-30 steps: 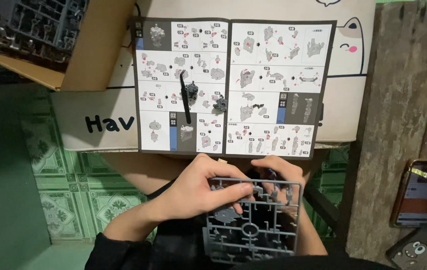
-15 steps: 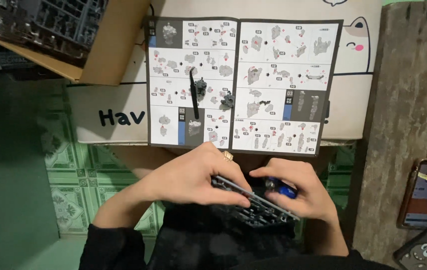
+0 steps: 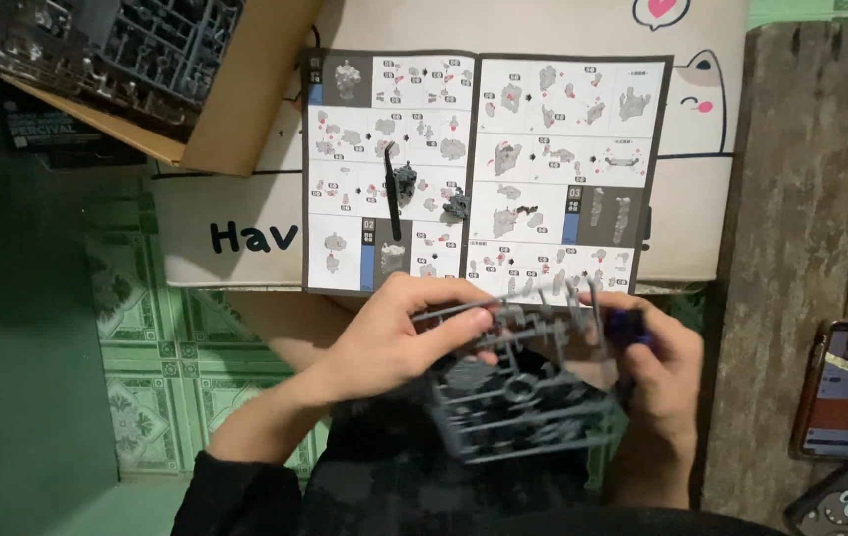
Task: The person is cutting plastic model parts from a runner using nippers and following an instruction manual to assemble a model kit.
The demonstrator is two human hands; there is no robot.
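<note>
Lowest in the frame, at centre, we see a grey plastic sprue point(image 3: 518, 397): a flat lattice of thin bars with small moulded parts hanging inside it, blurred along its lower edge. Our left hand point(image 3: 399, 333) is clamped on its upper left bar, thumb and fingers pinched over the rail. Our right hand point(image 3: 657, 372) is closed around a dark blue tool point(image 3: 628, 326) at the sprue's upper right corner, touching the frame there; only the tool's handle end shows, so we cannot tell its kind. Dark sleeves cover both forearms.

At the lower right edge lie a phone point(image 3: 846, 392) with a lit screen in an orange rim and, below it, a dark case point(image 3: 846, 506) with a cartoon face, both on a rough, weathered wood plank point(image 3: 791, 199).

Just above the hands, a manual point(image 3: 484, 169) lies open and flat, a white sheet with a dark border, grey step pictures, blue tabs and small red marks. On its left page rest a thin black stick point(image 3: 392, 194) and two small dark grey parts point(image 3: 406, 182).

The manual sits on a cream board point(image 3: 245, 233) bearing black letters at left and a cartoon cat face with pink cheeks at upper right.

In the upper left corner, an open cardboard box point(image 3: 245, 89) holds more grey sprues point(image 3: 96, 45). Green patterned tiles point(image 3: 166, 347) fill the left side.
</note>
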